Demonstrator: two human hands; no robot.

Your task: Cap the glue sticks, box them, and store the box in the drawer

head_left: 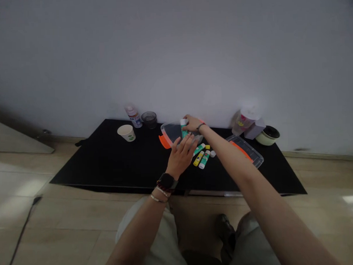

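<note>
My right hand (192,123) grips an upright green-and-white glue stick (183,126) over a clear plastic box (167,129) with orange clips. At the near side of the box is my left hand (181,155), fingers stretched out and partly hiding the box; whether it presses on the wall I cannot tell. Just right of it on the black table lie a yellow glue stick (198,158), a green glue stick (204,159) and another green one (199,148). Beside them are a small yellow cap (207,147) and a white cap (212,153).
The clear lid (257,159) with an orange clip lies under my right forearm. On the black table (108,162) stand a paper cup (127,133), a spray can (134,116), a dark glass bowl (149,120), a plastic jug (242,122), a pale box (255,129) and a cream pot (267,137).
</note>
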